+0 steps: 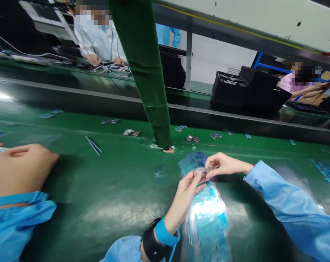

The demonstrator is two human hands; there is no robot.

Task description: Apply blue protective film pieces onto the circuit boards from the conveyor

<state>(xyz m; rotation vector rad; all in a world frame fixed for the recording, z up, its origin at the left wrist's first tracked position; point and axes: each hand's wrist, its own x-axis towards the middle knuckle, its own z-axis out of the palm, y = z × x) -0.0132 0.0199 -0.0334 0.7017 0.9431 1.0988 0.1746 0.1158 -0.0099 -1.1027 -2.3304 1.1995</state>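
Note:
Slightly right of centre, both my hands meet over the bench. My left hand [187, 187], with a black band and a blue strap at the wrist, pinches a small grey metallic piece [201, 171]; its exact kind is blurred. From the right, my right hand [221, 164] grips the same piece with thumb and fingers. Under them lies a long, shiny strip of blue flat pieces [210, 218] in clear plastic. Tweezers [94, 146] rest on the green bench [112, 182], well left of my hands.
A co-worker's hand [25, 169] in a blue sleeve is at the left edge. Behind the hands, several small silver and blue boards [132, 132] lie in a row. A green-wrapped post [143, 69] rises mid-bench. Black boxes [233, 89] and other people are beyond.

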